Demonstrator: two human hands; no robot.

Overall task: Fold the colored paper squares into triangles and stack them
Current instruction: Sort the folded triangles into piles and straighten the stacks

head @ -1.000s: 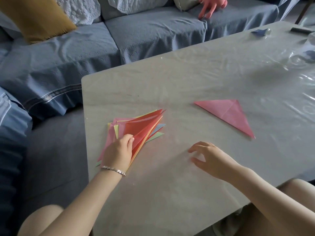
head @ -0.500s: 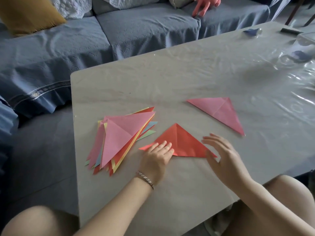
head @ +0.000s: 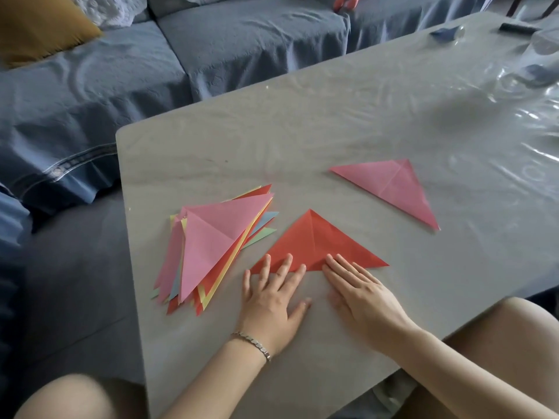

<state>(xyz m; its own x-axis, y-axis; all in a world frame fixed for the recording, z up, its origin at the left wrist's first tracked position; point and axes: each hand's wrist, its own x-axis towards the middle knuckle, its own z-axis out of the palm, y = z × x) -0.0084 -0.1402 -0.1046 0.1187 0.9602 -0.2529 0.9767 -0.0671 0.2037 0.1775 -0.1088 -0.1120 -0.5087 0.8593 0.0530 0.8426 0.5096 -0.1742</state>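
A red paper triangle (head: 320, 240) lies flat on the table (head: 302, 131), its long edge toward me. My left hand (head: 272, 300) lies flat with fingers spread, fingertips on the triangle's near left edge. My right hand (head: 360, 294) lies flat beside it, fingertips on the middle of that same edge. Left of them sits a fanned pile of coloured paper triangles (head: 211, 243), pink on top. A single pink triangle (head: 393, 186) lies farther back on the right.
A blue sofa (head: 211, 49) runs along the table's far and left sides, with a mustard cushion (head: 36, 25). Clear plastic sheeting (head: 514, 95) and small objects lie at the far right. My bare knees flank the table's near edge.
The red triangle was pulled from the pile to the table in front of me. Both hands have settled flat on its near edge. The camera moved closer.
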